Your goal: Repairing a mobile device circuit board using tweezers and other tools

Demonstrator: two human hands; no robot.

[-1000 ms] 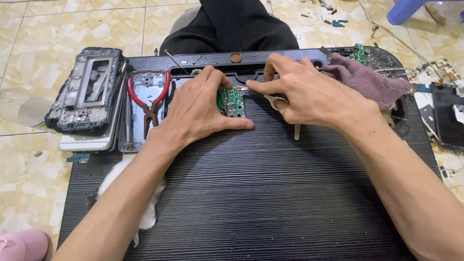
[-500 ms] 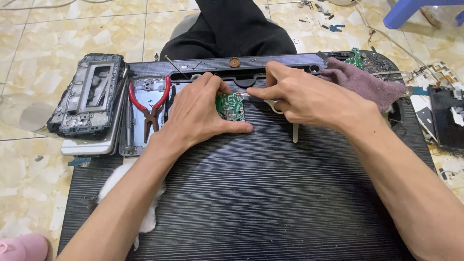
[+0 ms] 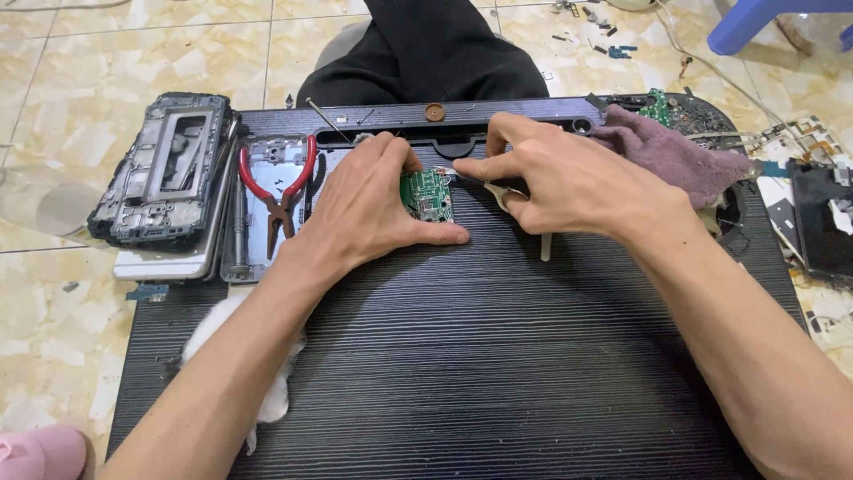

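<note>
The left hand (image 3: 369, 209) lies flat and curls round a small green board (image 3: 426, 196), thumb along its near edge and fingers at its far left corner — pinned rather than lifted, likely so it cannot slide. The right hand (image 3: 564, 182) is closed on tweezers (image 3: 506, 196), forefinger stretched along them to steady the tips at the board's upper right corner; what the tips grip is too small to tell.

All this rests on a ribbed black mat (image 3: 498, 373) laid on the tiled floor, the board near its far edge, between the hands. The board's long axis runs away from the person, tilted slightly left.

Off to the left lie a phone frame (image 3: 164, 182) and red pliers (image 3: 277, 191) — near but clear of the work. A purple rag (image 3: 671, 151) sits on the right.
</note>
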